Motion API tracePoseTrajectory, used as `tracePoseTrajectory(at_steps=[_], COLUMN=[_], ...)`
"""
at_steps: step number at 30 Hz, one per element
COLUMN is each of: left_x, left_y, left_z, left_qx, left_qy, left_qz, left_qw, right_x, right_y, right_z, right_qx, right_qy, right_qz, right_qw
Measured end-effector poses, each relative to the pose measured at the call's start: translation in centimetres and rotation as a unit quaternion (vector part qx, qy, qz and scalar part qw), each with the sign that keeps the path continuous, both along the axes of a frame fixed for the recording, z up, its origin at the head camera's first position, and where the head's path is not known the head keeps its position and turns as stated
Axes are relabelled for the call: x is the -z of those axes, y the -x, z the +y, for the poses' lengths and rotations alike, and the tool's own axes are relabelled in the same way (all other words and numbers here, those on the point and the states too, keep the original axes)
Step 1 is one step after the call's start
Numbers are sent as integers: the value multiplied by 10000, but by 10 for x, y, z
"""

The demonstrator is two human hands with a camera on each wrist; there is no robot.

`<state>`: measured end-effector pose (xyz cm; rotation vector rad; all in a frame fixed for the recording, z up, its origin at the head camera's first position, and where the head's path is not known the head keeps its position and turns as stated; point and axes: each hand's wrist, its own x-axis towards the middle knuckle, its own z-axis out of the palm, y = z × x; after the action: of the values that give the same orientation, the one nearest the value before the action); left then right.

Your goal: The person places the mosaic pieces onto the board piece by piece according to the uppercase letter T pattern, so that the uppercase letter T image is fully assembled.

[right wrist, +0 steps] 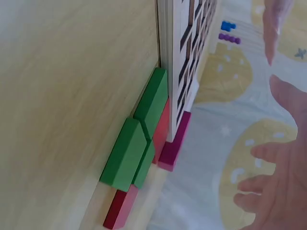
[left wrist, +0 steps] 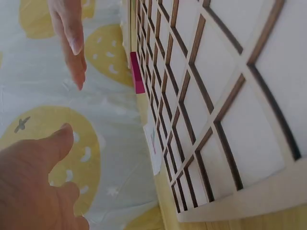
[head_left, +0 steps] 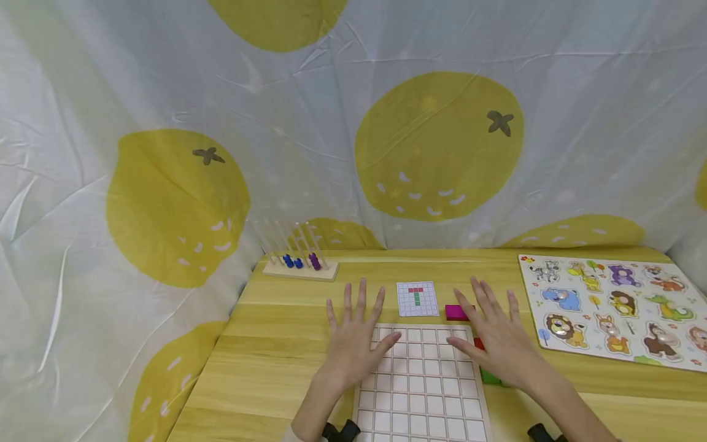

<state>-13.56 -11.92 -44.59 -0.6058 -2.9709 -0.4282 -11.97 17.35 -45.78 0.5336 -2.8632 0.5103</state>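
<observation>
My left hand [head_left: 353, 350] spreads its fingers above the left edge of a wooden grid board [head_left: 417, 385]. Over the board's right edge, my right hand [head_left: 497, 337] is spread likewise, holding nothing. The wrist views show both hands raised off the board. Beyond the board lies a pattern card [head_left: 417, 299] with a red and green T. A magenta block [head_left: 456, 313] sits near the right fingers. Green blocks [right wrist: 125, 153] and red blocks [right wrist: 117, 209] lie along the board's right side, partly hidden by the right hand in the head view.
A wooden peg stand [head_left: 301, 270] with blue and purple beads stands at the back left. An animal puzzle board [head_left: 613, 310] lies on the right of the table [head_left: 265, 362]. Behind everything hangs a lemon-print curtain [head_left: 309, 123].
</observation>
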Motion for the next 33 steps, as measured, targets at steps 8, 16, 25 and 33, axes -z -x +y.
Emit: tracePoseTrajectory(at_steps=[8, 16, 25, 33], left_x=[8, 21, 26, 29], left_y=[0, 1, 0, -4], left_z=[-40, -75, -76, -72], left_qx=[554, 1054, 1201, 1022], left_qy=[-926, -1347, -983, -544], left_qz=[-1639, -2903, -2844, -2679], left_qw=[9806, 9415, 9460, 9565], right_x=[1, 6, 29, 32], right_y=[-10, -15, -16, -17], right_z=[32, 69, 94, 104], right_qx=[-172, -485, -656, -325], right_qy=[801, 1572, 2105, 2067], right_qz=[-162, -58, -1307, -2193], right_qw=[9965, 9864, 9666, 9529])
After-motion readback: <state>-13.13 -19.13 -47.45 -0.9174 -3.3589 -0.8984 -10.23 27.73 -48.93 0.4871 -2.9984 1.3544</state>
